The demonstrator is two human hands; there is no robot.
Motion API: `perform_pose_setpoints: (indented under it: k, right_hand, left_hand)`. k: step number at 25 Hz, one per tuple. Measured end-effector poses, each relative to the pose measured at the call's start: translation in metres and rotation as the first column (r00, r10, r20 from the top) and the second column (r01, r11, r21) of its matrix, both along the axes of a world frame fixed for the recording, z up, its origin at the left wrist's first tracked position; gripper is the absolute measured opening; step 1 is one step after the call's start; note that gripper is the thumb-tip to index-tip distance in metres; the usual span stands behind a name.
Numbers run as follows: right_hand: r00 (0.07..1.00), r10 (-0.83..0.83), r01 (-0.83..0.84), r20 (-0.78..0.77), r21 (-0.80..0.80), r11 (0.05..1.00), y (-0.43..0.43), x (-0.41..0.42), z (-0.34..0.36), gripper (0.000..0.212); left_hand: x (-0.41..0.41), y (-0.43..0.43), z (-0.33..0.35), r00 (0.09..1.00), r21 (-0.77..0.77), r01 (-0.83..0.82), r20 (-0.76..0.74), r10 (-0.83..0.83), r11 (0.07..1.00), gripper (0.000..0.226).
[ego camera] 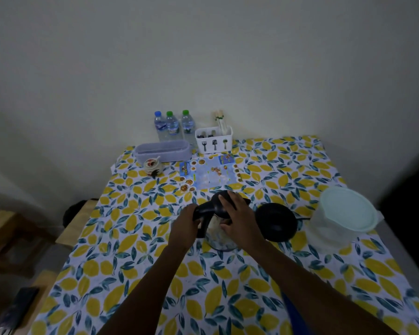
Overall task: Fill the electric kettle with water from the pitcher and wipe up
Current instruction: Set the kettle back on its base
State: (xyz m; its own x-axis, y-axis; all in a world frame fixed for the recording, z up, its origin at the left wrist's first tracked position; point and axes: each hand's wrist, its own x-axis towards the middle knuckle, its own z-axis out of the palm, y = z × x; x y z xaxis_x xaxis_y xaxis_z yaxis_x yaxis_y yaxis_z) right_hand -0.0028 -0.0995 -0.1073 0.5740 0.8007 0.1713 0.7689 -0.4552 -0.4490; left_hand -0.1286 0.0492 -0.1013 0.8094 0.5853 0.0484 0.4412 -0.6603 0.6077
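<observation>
Kettle [221, 234] between both hands' fingers [229, 201].

Both our forearms enter from the bottom edge and converge toward mid-frame, bare to the wrist. Our left hand [184, 223] is curled closed around the dark handle of the kettle [221, 234], knuckles facing up and left. Our right hand [237, 220] lies palm-down over the kettle's top, fingers [230, 201] spread across the lid, thumb against the body. Wrists roughly level, near each other.
</observation>
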Motion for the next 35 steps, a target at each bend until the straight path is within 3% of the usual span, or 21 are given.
perform_pose_setpoints:
  k: [5, 13, 24, 35]
  right_hand:
    - [0.987, -0.135, 0.131, 0.091, 0.054, 0.990, -0.037, 0.048, 0.029, 0.083]
    - [0.960, -0.269, 0.271, 0.078, -0.019, 0.962, -0.088, 0.112, 0.035, 0.079]
    - [0.971, -0.228, 0.231, 0.078, -0.043, 0.972, -0.077, 0.107, 0.021, 0.084]
    - [0.955, -0.296, 0.295, 0.022, 0.021, 0.955, -0.099, 0.110, 0.019, 0.084]
  left_hand:
    - [0.062, -0.022, 0.025, 0.989, 0.008, 0.121, 0.085, -0.121, 0.993, 0.019]
    - [0.149, -0.072, 0.027, 0.965, -0.069, 0.261, 0.044, -0.259, 0.963, 0.018]
    - [0.145, -0.055, 0.014, 0.964, -0.140, 0.266, 0.022, -0.266, 0.954, 0.031]
    - [0.161, -0.063, 0.011, 0.947, -0.082, 0.315, -0.032, -0.318, 0.946, 0.034]
